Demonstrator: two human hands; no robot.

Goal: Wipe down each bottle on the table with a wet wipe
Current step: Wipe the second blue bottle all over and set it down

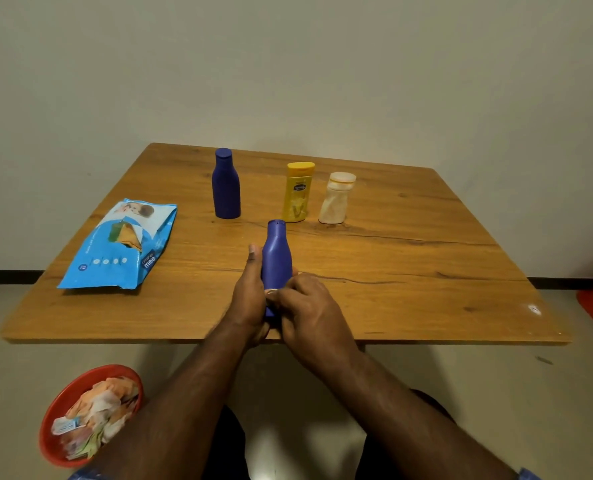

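Where it reads "mee mee": wipes pack (pixel 118 245).

The blue wet-wipe pack (pixel 120 244), lying flat at the table's left side, bears the brand "mee mee" in white letters on its near right edge. A small round mark at its near left corner holds a number too small to read. The dark oval label on the yellow bottle (pixel 297 192) is illegible.
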